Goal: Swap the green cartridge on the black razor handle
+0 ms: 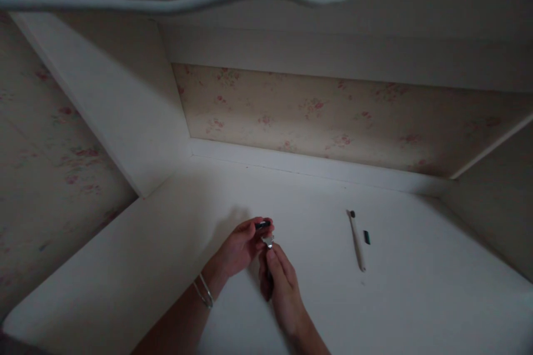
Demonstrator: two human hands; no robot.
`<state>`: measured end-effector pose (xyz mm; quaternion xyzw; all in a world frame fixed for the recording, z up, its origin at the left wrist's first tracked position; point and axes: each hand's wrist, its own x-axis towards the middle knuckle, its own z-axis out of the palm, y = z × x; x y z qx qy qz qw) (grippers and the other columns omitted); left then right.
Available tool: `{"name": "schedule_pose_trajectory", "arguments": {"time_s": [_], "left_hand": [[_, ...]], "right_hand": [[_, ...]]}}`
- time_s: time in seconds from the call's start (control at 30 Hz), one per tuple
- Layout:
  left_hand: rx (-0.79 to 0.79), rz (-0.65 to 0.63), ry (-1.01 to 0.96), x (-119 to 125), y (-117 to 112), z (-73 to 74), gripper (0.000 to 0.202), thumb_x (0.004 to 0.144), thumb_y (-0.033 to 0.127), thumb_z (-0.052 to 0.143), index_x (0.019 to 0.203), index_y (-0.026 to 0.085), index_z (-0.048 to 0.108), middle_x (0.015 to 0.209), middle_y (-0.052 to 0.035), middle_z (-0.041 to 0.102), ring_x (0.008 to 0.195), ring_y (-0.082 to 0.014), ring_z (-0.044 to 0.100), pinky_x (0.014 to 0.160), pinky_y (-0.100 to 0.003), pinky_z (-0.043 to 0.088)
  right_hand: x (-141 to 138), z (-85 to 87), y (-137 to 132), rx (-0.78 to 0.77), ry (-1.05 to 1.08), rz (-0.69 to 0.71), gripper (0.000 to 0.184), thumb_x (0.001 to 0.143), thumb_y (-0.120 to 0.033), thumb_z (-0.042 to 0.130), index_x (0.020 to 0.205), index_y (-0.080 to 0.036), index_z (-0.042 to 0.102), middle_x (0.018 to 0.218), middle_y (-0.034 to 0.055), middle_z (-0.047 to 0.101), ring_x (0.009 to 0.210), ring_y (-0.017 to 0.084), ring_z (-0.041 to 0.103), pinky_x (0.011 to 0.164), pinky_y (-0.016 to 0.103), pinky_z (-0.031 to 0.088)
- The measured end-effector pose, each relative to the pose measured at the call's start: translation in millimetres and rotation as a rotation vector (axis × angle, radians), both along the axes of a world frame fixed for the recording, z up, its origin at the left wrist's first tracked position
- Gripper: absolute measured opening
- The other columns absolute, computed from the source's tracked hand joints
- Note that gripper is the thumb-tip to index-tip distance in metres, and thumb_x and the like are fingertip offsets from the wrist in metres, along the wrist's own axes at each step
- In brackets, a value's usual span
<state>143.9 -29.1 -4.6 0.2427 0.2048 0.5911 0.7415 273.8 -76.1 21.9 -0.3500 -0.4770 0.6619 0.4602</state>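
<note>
Over a white desk (312,310), a person's left hand (240,247) pinches a small black piece (262,225) between thumb and fingers, while the right hand (285,284) is curled around a tool (268,242) with a silver head, possibly a razor, though dim light obscures it. A bracelet (209,300) circles the left wrist. On the desk's right side, a pale stick (357,247) and a dark strip (367,237) lie side by side; flowered wallpaper (270,113) covers the wall behind the desk.

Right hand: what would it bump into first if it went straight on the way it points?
The right hand, silver-headed tool first, would likely meet the left hand and the small dark piece it holds; depth there is hard to judge.
</note>
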Motion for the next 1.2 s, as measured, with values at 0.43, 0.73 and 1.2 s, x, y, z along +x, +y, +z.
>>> {"name": "schedule_pose_trajectory", "arguments": {"time_s": [0.43,0.73,1.2], "left_hand": [[0.053,-0.041,0.008,6,1,-0.7,0.016,0.078,0.024,0.068,0.093,0.018,0.069,0.109,-0.008,0.067,0.096,-0.0194,0.064,0.073,-0.025,0.049],[0.096,-0.069,0.016,8,-1,3.5,0.015,0.078,0.024,0.069,0.091,0.018,0.072,0.108,-0.0081,0.068,0.097,-0.0186,0.063,0.08,-0.027,0.047],[0.038,-0.087,0.061,8,-2,8.0,0.025,0.07,0.025,0.076,0.093,0.014,0.073,0.103,-0.0102,0.07,0.091,-0.0171,0.063,0.077,-0.024,0.047]], "right_hand": [[4,-0.6,6,-0.182,0.145,-0.041,0.039,0.087,-0.053,0.049,0.069,-0.019,0.043,0.048,-0.0088,0.035,0.035,0.004,0.02,0.031,0.016,0.015],[0,2.5,10,-0.26,0.191,-0.075,0.042,0.079,-0.056,0.059,0.068,-0.02,0.04,0.048,-0.01,0.031,0.036,0.003,0.017,0.031,0.015,0.013],[0,-1.0,13,-0.275,0.188,-0.076,0.041,0.08,-0.056,0.058,0.068,-0.019,0.042,0.047,-0.01,0.032,0.033,0.003,0.019,0.029,0.014,0.015]]}}
